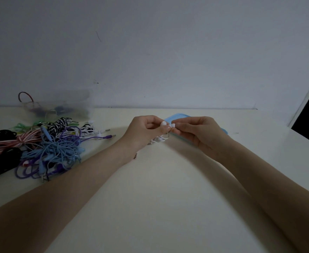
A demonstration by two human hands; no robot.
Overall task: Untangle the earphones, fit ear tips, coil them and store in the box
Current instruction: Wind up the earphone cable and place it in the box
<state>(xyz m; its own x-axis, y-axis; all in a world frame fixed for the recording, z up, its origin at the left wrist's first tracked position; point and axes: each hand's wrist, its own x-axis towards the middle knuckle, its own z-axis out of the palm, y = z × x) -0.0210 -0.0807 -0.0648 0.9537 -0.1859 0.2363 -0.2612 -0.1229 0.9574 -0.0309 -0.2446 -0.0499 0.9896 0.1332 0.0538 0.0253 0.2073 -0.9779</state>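
- Forearms reach in from the near edge over the table (150, 207), both meeting above its middle.
- Left hand (146, 130) is curled round the white earphones (159, 139): thumb and forefinger pinch one bud, w/ the rest of the cable bunched in a small loop hanging just under the palm.
- Right hand (195, 132) pinches a small white ear tip (173, 125) at its fingertips, touching or almost touching the bud; dim light, so can't tell if it's seated yet.
- Blue tray (175, 116) lies flat just behind the hands, partly hidden by the right one; prob the tips' holder, not sure.
- Tangled pile of earphones (45, 148) (blue, purple, black, striped) sits well left of the hands; clear box (58, 105) is behind that pile, by the wall.
- Handling, as I judge it: cable v. light, limp, springs out of a coil if let go, so keep the loop trapped in the palm. Tip is soft, tiny, easy to drop: hold by its rim, push and twist on. Grip the bud by its hard shell, not the wire joint, which is the weak spot.
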